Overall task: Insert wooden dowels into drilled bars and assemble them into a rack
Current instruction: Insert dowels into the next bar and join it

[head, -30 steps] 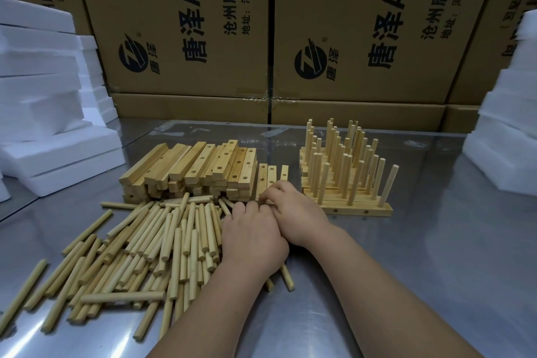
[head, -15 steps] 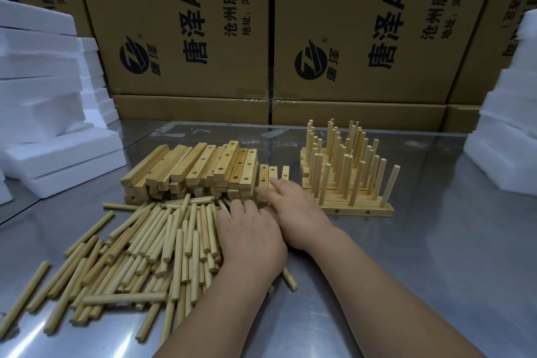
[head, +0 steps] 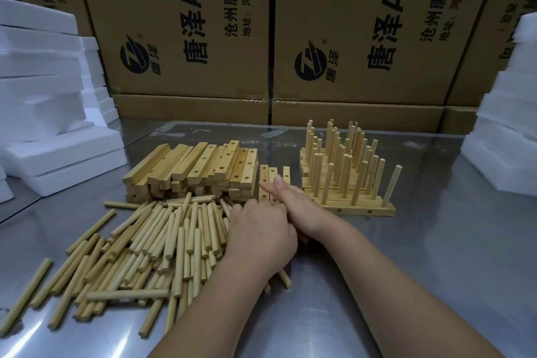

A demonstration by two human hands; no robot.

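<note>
Head view, right hand (head: pixel 293 201) flat on drilled bars (head: pixel 264 175) (square-cut), left hand (head: pixel 260 237) perhaps gripping dowels (head: pixel 162 241)

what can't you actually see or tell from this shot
Head view only.
Left hand: palm faces down, so whether it grips a dowel is hidden by its own back.
Near ends of the three flat bars: covered by the right hand.
Rack: rear bars screened by its front dowels, so no count.
Box print: cut off by the top edge.
</note>
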